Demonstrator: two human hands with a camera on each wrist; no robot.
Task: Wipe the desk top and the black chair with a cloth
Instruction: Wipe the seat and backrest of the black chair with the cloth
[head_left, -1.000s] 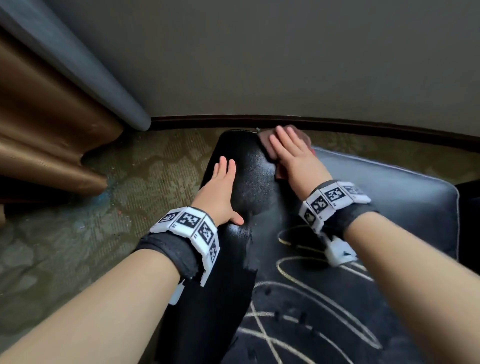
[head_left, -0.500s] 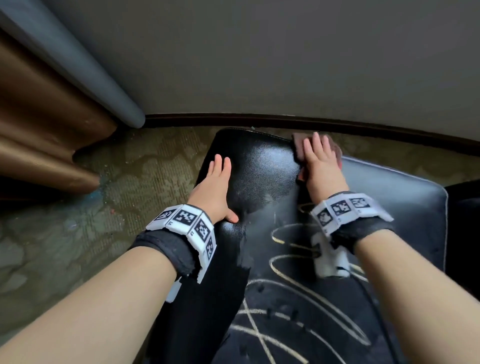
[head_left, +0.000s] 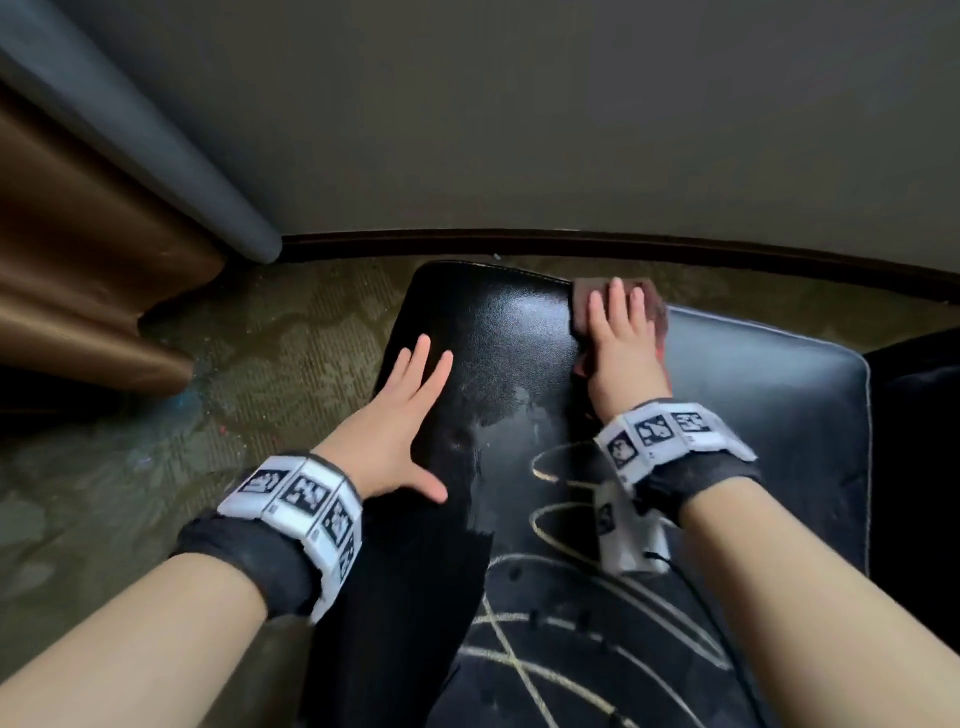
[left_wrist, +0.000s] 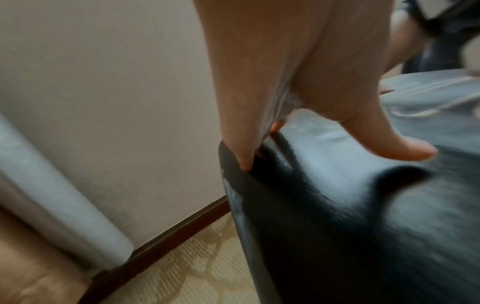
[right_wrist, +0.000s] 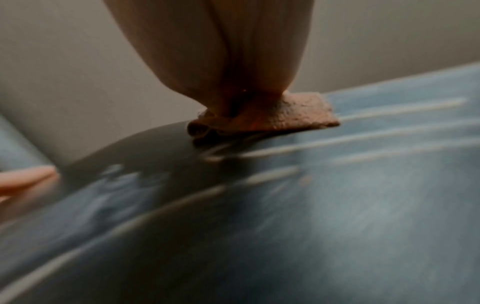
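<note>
We see the cloth (head_left: 652, 306), brownish-red, nubbly and folded into a small pad, lying at the far edge of the glossy black chair (head_left: 498, 332). Our right hand (head_left: 621, 338) presses it flat under straight fingers. Our left hand (head_left: 400, 431) rests spread on the chair's left edge, thumb out. Pale looping lines mark the chair's near part.

Readable text: none is showing anywhere.
Wristbands (head_left: 301, 499): black-and-white square code markers only, carrying no letters or numbers.
</note>
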